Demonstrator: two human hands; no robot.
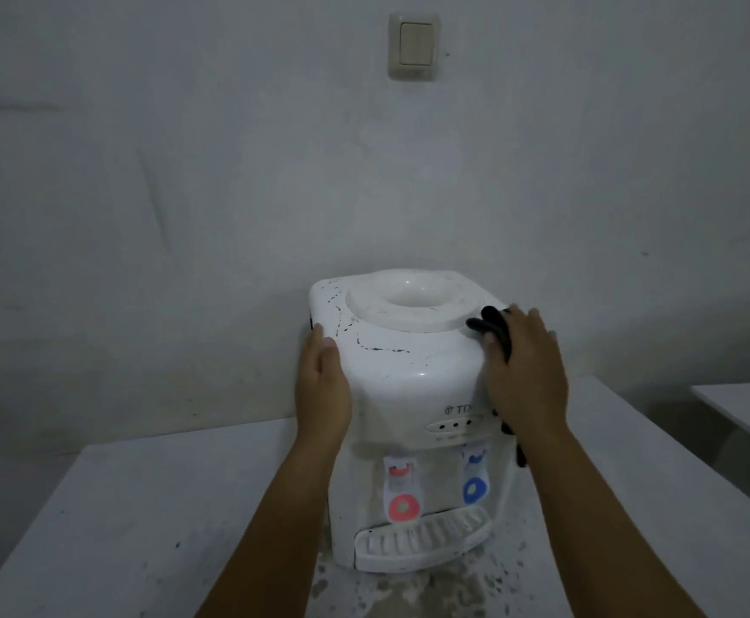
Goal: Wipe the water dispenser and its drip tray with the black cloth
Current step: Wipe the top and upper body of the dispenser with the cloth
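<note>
Room: I see a dim grey wall (pixel 186 171) with a cream light switch (pixel 414 45) high on it, above a white worktop (pixel 119 506).
Water dispenser: the water dispenser (pixel 413 394) stands at the worktop's back edge near the wall, dark dotted marks across its top.
Writing: I can read "TD" on its front before my right hand covers the rest; three small dots sit in the panel below.
Taps: a red tap (pixel 402 490) and a blue tap (pixel 475 477) hang above the drip tray (pixel 422 539).
Left hand: my left hand (pixel 326 385) lies flat, fingers straight, against the dispenser's left side.
Right hand: my right hand (pixel 527 372) presses the black cloth (pixel 491 325) onto the top right corner; whether the fingers curl round the cloth I cannot tell.
Around: dark specks and wet patches mark the worktop's front edge; a second white surface (pixel 747 408) stands at far right, apart.
Room to move: bare worktop lies left of the dispenser.
</note>
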